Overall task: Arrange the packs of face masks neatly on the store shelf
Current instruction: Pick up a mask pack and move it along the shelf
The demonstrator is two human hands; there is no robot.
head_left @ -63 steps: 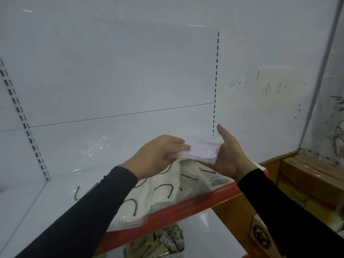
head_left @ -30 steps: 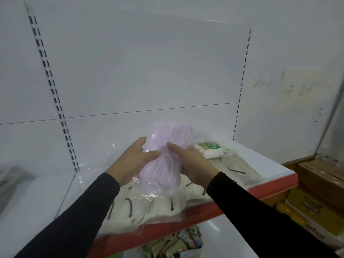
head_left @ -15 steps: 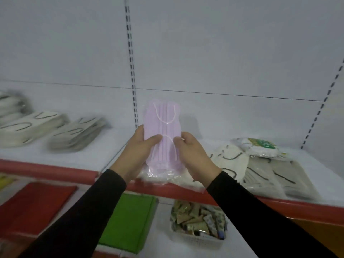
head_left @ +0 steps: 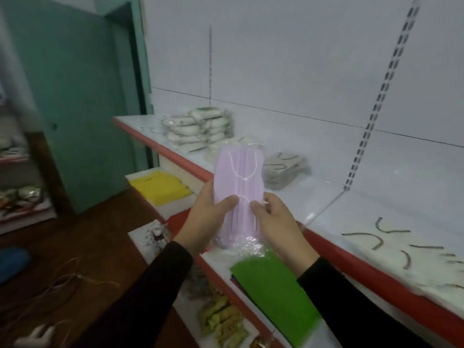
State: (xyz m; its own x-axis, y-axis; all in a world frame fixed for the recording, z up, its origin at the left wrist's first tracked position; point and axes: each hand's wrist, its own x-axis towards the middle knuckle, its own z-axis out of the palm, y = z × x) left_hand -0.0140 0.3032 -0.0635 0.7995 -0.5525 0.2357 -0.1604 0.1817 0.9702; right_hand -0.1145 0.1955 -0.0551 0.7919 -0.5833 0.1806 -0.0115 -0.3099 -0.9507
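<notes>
Above shelf (head_left: 313, 194), upright lilac mask pk (head_left: 238, 182), clear wrap.

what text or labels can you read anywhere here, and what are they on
No text can be read in this frame.
Pink mask pack, held by the left hand and right hand: no print shows.
Stacked white packs on the shelf: green label patches, too blurred to read.
Small wrapped items on the lower shelf: too blurred to read.
</notes>
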